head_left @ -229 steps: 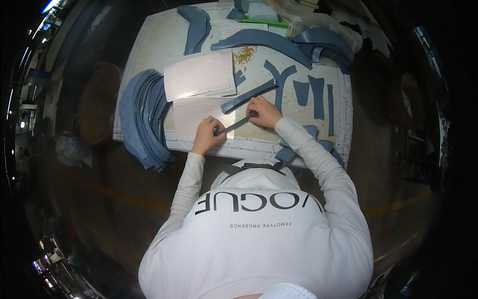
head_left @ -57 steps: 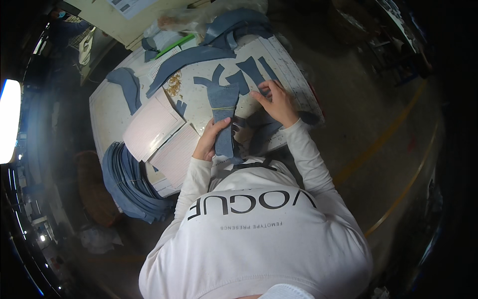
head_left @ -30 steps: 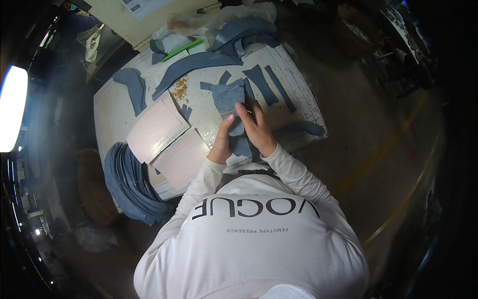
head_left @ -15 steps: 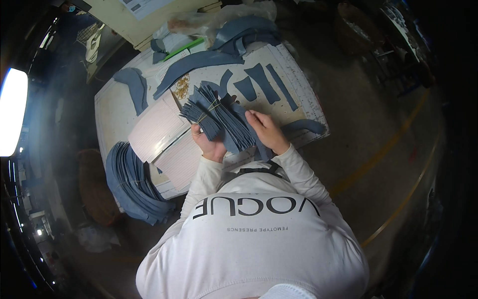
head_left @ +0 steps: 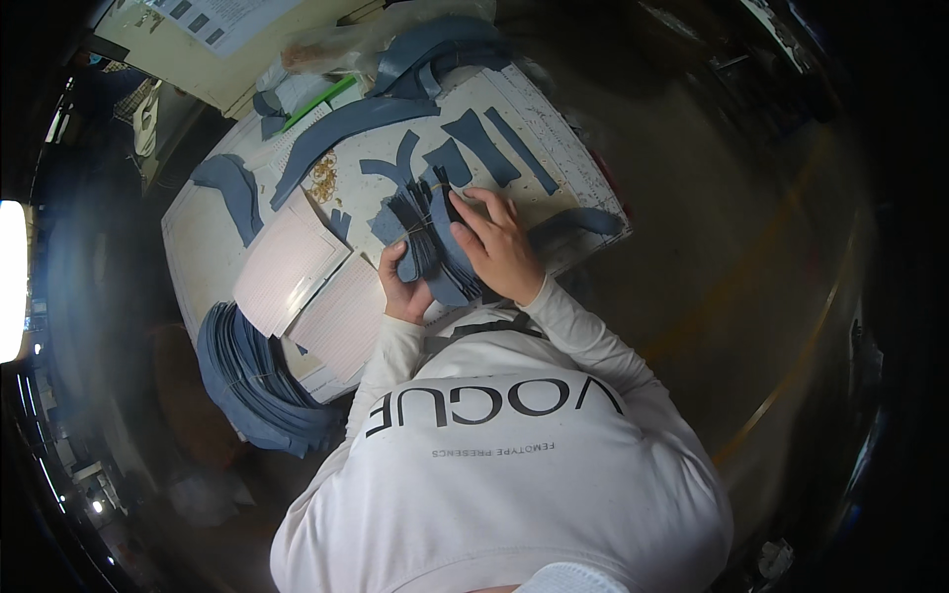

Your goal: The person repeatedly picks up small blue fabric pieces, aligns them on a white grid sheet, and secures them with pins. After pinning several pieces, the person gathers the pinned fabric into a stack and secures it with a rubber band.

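Note:
A thick bundle of blue-grey cut pieces (head_left: 431, 249) stands fanned between my hands over the near edge of the worktable, tied round with a thin band. My left hand (head_left: 405, 289) is closed round its left side, thumb on top. Against the bundle's right side, my right hand (head_left: 502, 249) grips with thumb and fingertips; some of those fingers are bent and apart. Just beyond it, several loose blue-grey pieces (head_left: 447, 158) lie flat on the white table (head_left: 219, 265).
An open lined notebook (head_left: 287, 265) lies left of my hands, with a pile of yellowish rubber bands (head_left: 323, 180) beyond. A large tied bundle of curved blue-grey strips (head_left: 242, 381) hangs at the table's left edge. Longer strips (head_left: 346, 130) and a green bar (head_left: 318, 105) lie farther back.
The bundle is now more upright and pressed together. My right hand has moved up along its right side. The whole view has shifted, so the table sits farther left.

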`<state>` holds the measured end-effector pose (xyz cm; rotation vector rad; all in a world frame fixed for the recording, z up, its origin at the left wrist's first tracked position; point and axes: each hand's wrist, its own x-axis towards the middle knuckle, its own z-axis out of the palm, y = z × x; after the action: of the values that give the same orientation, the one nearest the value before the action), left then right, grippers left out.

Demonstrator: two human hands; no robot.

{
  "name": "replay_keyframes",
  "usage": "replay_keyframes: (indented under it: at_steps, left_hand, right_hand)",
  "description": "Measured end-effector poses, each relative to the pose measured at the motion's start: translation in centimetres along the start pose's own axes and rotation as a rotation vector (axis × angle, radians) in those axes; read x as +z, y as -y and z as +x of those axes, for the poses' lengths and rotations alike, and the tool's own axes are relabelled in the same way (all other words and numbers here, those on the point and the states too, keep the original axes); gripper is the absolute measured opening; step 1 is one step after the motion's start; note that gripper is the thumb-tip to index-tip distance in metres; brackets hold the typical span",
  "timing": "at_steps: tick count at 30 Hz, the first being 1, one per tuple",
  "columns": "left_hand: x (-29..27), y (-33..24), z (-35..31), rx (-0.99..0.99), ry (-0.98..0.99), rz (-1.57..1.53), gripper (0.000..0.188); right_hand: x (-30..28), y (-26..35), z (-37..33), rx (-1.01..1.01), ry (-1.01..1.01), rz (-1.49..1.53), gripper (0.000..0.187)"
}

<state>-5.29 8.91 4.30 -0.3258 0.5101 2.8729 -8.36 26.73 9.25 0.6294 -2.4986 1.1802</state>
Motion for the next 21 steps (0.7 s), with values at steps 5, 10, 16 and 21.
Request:
replay_keyframes:
  at_steps: [5, 10, 16, 21]
  left_hand:
    - [-1.0, -1.7, -0.4, -0.031, 0.269, -0.014, 0.079]
    - [-1.8, -3.9, 0.3, 0.11, 0.014, 0.06, 0.075]
    - [-0.3, -4.6, 1.6, -0.055, 0.246, 0.072, 0.075]
    - [0.9, -2.6, 2.3, -0.155, 0.08, 0.51, 0.041]
  right_hand:
    - [-7.5, -10.4, -1.1, 0.159, 0.099, -0.175, 0.033]
    - [-10.8, -17.8, -4.3, 0.35, 0.398, -0.306, 0.042]
    - [-9.2, -18.0, -4.0, 0.631, 0.229, 0.341, 0.049]
    - [-6.2, -18.1, -3.0, 0.626, -0.222, -0.07, 0.05]
